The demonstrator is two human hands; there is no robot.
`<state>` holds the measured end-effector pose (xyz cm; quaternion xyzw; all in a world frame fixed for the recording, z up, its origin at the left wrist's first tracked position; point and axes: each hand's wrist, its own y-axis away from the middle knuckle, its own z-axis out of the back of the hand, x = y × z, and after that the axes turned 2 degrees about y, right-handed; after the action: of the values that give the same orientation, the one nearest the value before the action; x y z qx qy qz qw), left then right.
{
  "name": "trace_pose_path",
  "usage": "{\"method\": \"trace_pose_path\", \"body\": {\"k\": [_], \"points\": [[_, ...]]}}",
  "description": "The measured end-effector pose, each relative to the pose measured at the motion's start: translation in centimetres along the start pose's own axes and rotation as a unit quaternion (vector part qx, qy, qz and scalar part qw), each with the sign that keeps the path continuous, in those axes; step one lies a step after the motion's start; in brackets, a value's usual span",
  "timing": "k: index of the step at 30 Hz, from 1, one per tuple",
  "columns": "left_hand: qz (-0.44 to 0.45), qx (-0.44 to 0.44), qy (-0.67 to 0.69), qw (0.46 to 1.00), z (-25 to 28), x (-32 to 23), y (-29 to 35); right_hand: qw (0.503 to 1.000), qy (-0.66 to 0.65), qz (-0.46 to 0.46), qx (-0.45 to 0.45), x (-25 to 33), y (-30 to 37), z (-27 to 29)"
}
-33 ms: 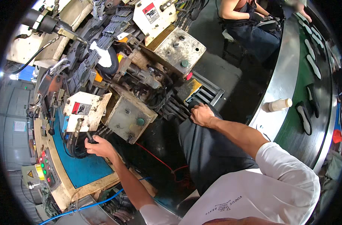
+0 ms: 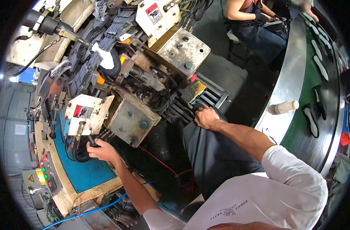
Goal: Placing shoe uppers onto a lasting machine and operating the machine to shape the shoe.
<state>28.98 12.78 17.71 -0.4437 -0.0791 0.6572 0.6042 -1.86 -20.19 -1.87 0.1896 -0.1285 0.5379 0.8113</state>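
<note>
My left hand [image 2: 102, 150] has its fingers curled around a short black rod-like piece [image 2: 92, 142], perhaps a lever or hose end. It is below the machine's cream plate [image 2: 73, 115] with a red warning label, beside several black hoses [image 2: 82, 155]. My right hand [image 2: 207, 117] rests with bent fingers on my knee, over dark trousers [image 2: 217, 153], and no object shows in it. In the machine, between the metal clamps, sits a dark shoe [image 2: 115, 63] with a white piece [image 2: 104, 56] on its upturned face. The grey control box [image 2: 129, 120] stands between my hands.
A curved green conveyor [image 2: 297, 130] at the right carries black shoes [image 2: 311, 122] and white insoles [image 2: 320, 68]. On its metal rim is a white bottle [image 2: 285, 107]. Another person [image 2: 255, 30] sits beyond. Red [image 2: 159, 161] and blue hoses [image 2: 94, 210] run low. A button panel [image 2: 49, 173] is at left.
</note>
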Motion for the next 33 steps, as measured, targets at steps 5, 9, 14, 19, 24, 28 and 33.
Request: {"method": "trace_pose_path", "body": {"k": [5,9,14,19,24,28,33], "points": [[-0.006,-0.005,0.024,1.000,0.2,-0.5,0.4,1.000,-0.002,0.004,-0.013,0.1,0.1,-0.2],[-0.010,-0.010,0.018,1.000,0.2,0.1,0.1,1.000,0.008,0.009,-0.011,0.6,-0.1,-0.2],[-0.039,-0.005,0.022,0.999,0.0,-0.4,0.6,1.000,0.003,0.006,-0.008,0.3,0.1,0.0],[-0.046,-0.019,0.017,0.999,0.1,0.5,0.2,1.000,-0.009,0.008,-0.023,0.8,0.6,0.1],[-0.041,-0.004,0.036,0.998,0.0,0.2,0.3,1.000,-0.013,0.007,-0.026,0.4,0.9,0.3],[-0.061,-0.016,0.039,0.997,0.0,0.8,0.0,0.997,0.001,0.012,-0.070,0.5,1.1,0.0],[-0.029,0.014,0.050,0.998,0.3,0.4,0.0,0.996,0.006,0.021,-0.084,0.2,1.2,-0.5]]}}
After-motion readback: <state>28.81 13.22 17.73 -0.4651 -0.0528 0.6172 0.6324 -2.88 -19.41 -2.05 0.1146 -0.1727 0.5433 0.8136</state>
